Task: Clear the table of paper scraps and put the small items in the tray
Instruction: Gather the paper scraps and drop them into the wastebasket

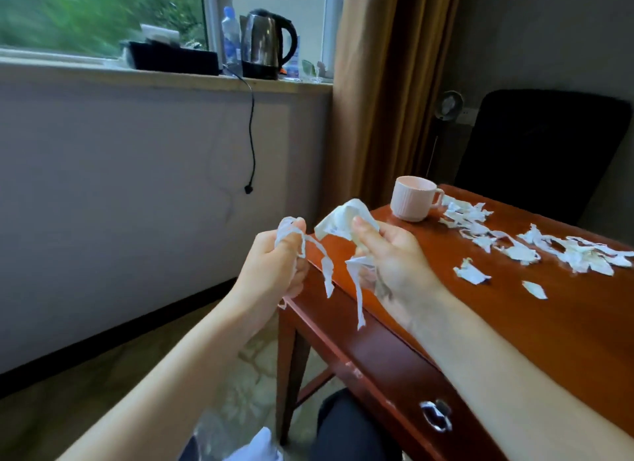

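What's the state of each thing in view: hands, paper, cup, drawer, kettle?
left hand, fingers curled round paper strips
right hand, gripping crumpled paper wad
scraps, loose, scattered on the table
pink cup, upright on the table corner, inside not visible
drawer, closed
kettle, lid down, on the windowsill
plug, dangling free

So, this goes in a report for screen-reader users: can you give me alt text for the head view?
The left hand grips paper strips and the right hand a crumpled wad, at the edge of a wooden table. More scraps lie strewn on the table, right of a pink cup.
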The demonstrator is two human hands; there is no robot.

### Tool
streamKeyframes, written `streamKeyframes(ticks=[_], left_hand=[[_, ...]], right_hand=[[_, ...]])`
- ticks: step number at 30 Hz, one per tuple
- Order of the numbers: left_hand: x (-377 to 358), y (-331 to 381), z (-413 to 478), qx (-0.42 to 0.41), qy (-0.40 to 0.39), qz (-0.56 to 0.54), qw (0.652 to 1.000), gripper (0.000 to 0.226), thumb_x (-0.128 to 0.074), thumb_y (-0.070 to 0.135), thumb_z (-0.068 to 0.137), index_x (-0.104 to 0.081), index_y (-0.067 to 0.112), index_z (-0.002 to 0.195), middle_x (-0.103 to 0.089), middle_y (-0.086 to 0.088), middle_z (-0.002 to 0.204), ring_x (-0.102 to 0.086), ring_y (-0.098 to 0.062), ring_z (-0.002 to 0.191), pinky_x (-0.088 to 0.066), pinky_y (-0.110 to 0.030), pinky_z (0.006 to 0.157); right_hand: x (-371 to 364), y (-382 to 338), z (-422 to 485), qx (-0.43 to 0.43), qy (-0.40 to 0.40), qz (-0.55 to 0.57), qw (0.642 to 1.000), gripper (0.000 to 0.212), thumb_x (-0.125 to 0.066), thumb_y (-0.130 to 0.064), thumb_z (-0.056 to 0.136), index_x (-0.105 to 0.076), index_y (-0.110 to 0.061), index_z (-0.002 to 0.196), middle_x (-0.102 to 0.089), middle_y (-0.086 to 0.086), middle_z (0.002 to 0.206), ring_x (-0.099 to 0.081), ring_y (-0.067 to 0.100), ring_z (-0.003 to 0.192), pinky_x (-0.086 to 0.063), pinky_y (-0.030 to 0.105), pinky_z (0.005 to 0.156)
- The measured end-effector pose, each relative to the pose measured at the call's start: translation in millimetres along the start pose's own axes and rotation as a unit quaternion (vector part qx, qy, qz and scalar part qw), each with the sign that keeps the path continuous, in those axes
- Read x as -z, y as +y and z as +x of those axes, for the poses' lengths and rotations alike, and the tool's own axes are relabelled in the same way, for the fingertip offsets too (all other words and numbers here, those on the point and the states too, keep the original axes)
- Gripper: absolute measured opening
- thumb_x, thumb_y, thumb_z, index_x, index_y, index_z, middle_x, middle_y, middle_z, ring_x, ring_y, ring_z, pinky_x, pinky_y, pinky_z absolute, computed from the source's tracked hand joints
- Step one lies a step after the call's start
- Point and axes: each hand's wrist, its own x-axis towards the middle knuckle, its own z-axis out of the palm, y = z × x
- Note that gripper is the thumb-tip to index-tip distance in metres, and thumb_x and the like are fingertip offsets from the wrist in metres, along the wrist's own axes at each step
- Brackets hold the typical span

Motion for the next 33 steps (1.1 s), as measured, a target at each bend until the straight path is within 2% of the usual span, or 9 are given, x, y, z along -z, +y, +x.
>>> streamKeyframes(ticks=[6, 10, 14, 17, 20, 23, 26, 30, 33], left_hand=[[80, -36, -31, 0.045, 0.08, 0.003, 0.996, 0.042, -0.033, 0.027, 0.102, -0.027, 0.017, 0.061, -0.02, 0.005, 0.046, -0.014, -0.009, 0.039, -0.013, -0.016, 0.039], [130, -68, -49, 0.08, 0.132, 0.011, 0.988, 0.044, -0.033, 0.028, 0.102, -0.027, 0.018, 0.059, -0.019, 0.003, 0.045, -0.012, -0.009, 0.04, -0.013, -0.014, 0.039], [170, -102, -65, 0.134, 0.189, 0.002, 0.973, 0.044, -0.034, 0.026, 0.102, -0.028, 0.017, 0.059, -0.02, 0.003, 0.046, -0.013, -0.009, 0.038, -0.014, -0.013, 0.039], [193, -128, -76, 0.195, 0.229, 0.005, 0.954, 0.041, -0.033, 0.025, 0.101, -0.028, 0.018, 0.061, -0.021, 0.002, 0.049, -0.014, -0.009, 0.039, -0.012, -0.017, 0.039], [215, -156, -86, 0.245, 0.266, -0.005, 0.932, 0.04, -0.033, 0.023, 0.101, -0.031, 0.017, 0.061, -0.023, 0.004, 0.046, -0.015, -0.008, 0.037, -0.014, -0.017, 0.038], [236, -186, -92, 0.288, 0.294, -0.003, 0.911, 0.037, -0.033, 0.022, 0.1, -0.032, 0.017, 0.063, -0.023, 0.004, 0.044, -0.015, -0.009, 0.037, -0.014, -0.018, 0.04], [256, -219, -97, 0.33, 0.327, 0.018, 0.886, 0.037, -0.034, 0.021, 0.097, -0.034, 0.016, 0.06, -0.026, 0.006, 0.042, -0.02, -0.011, 0.04, -0.017, -0.02, 0.044], [279, -264, -106, 0.389, 0.369, 0.078, 0.841, 0.033, -0.035, 0.02, 0.092, -0.056, 0.011, 0.068, -0.035, 0.006, 0.039, -0.031, -0.015, 0.041, -0.024, -0.023, 0.046], [294, -295, -116, 0.436, 0.395, 0.122, 0.799, 0.036, -0.038, 0.018, 0.09, -0.045, 0.013, 0.055, -0.036, 0.001, 0.043, -0.032, -0.017, 0.044, -0.024, -0.025, 0.048]], right_hand=[[-72, 49, 9, -0.063, -0.076, -0.004, 0.995, 0.024, -0.05, -0.031, 0.095, -0.066, -0.013, 0.091, -0.059, -0.012, 0.05, -0.058, 0.007, 0.057, -0.046, 0.023, 0.054], [-117, 92, 13, -0.129, -0.094, -0.012, 0.987, 0.029, -0.052, -0.031, 0.095, -0.068, -0.007, 0.092, -0.065, 0.025, 0.08, -0.057, 0.033, 0.076, -0.048, 0.043, 0.072], [-152, 138, 18, -0.179, -0.124, -0.046, 0.975, 0.032, -0.05, -0.032, 0.096, -0.065, -0.007, 0.083, -0.052, 0.003, 0.057, -0.048, 0.016, 0.057, -0.04, 0.028, 0.058], [-176, 175, 23, -0.213, -0.14, -0.079, 0.964, 0.042, -0.049, -0.035, 0.096, -0.061, 0.005, 0.095, -0.052, 0.009, 0.07, -0.05, 0.02, 0.067, -0.039, 0.028, 0.062], [-198, 214, 24, -0.257, -0.15, -0.097, 0.95, 0.04, -0.049, -0.037, 0.095, -0.059, -0.002, 0.077, -0.049, 0.001, 0.058, -0.044, 0.015, 0.057, -0.035, 0.023, 0.054], [-218, 251, 21, -0.293, -0.166, -0.113, 0.935, 0.044, -0.049, -0.037, 0.094, -0.058, 0.006, 0.086, -0.05, 0.009, 0.072, -0.046, 0.022, 0.068, -0.037, 0.031, 0.062], [-235, 279, 17, -0.306, -0.198, -0.133, 0.922, 0.033, -0.048, -0.031, 0.094, -0.056, -0.004, 0.077, -0.045, 0.009, 0.074, -0.043, 0.019, 0.068, -0.034, 0.025, 0.055], [-255, 317, 14, -0.329, -0.207, -0.168, 0.906, 0.024, -0.047, -0.027, 0.092, -0.053, -0.011, 0.076, -0.043, 0.007, 0.07, -0.04, 0.017, 0.065, -0.032, 0.025, 0.055], [-265, 349, 13, -0.354, -0.202, -0.195, 0.892, 0.024, -0.047, -0.023, 0.094, -0.047, -0.012, 0.072, -0.041, 0.006, 0.068, -0.039, 0.016, 0.063, -0.03, 0.024, 0.054]])
